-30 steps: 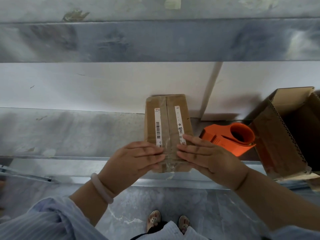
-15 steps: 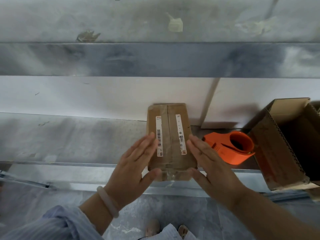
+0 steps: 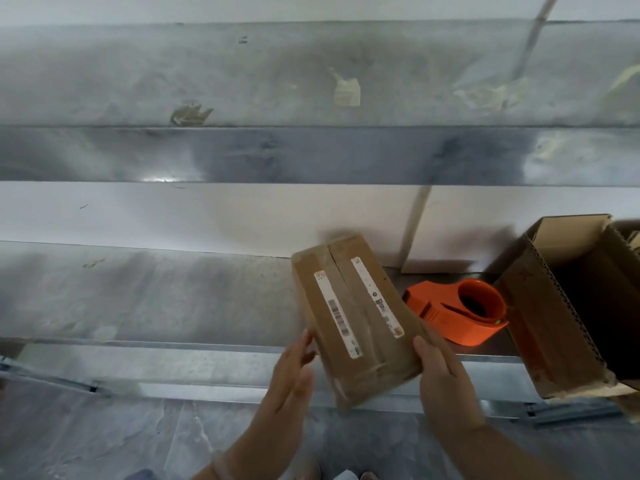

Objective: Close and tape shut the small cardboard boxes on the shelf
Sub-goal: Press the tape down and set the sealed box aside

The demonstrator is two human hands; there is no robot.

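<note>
A small cardboard box [image 3: 363, 341], closed and taped along its middle seam, carries two white label strips. It is tilted, with its near end sticking out past the front edge of the metal shelf [image 3: 138, 296]. My left hand [image 3: 289, 386] presses flat against the box's left side with straight fingers. My right hand [image 3: 445, 379] grips the box's near right edge, thumb on top. An orange tape dispenser [image 3: 460, 313] lies on the shelf just right of the box.
A larger open cardboard box [image 3: 554, 306] stands at the right end of the shelf. Another metal shelf [image 3: 311, 154] runs overhead. A white wall closes off the back. Grey tiled floor [image 3: 104, 438] lies below.
Both hands slid from the box's top to its sides. The box has turned and tipped, and its near end has come out over the shelf edge. The camera has tilted upward.
</note>
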